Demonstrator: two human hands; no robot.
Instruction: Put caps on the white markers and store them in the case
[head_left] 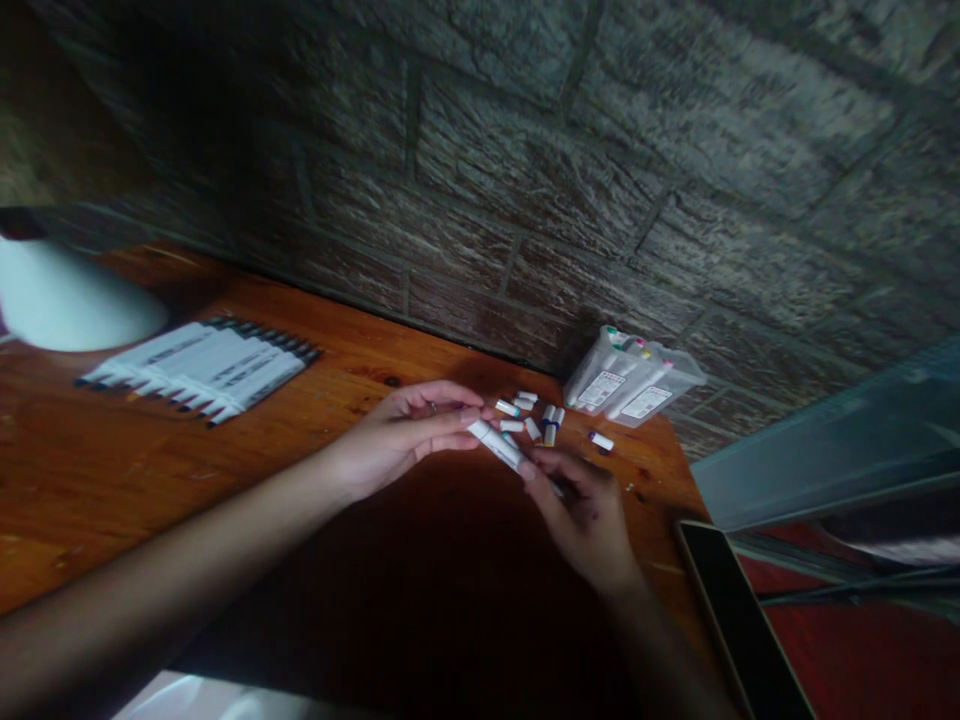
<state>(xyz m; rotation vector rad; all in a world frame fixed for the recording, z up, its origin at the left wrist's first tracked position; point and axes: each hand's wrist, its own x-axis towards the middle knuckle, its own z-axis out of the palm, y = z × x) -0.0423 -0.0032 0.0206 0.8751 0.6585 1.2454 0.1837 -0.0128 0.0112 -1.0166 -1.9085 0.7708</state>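
A white marker (pixel 499 445) lies between both my hands above the wooden table (pixel 90 470). My left hand (pixel 405 430) pinches its upper end with fingertips together. My right hand (pixel 585 510) grips its lower end, fingers curled round it. Just beyond the marker, several small white caps (pixel 529 412) with coloured tips lie loose on the table. A clear plastic marker case (pixel 634 378) with a few markers inside lies against the wall behind them.
A row of several white markers with black ends (pixel 199 368) lies at the left. A white lamp base (pixel 67 300) stands at far left. A dark phone or tablet (pixel 739 620) lies near the table's right edge. A stone-brick wall (pixel 525 150) backs the table.
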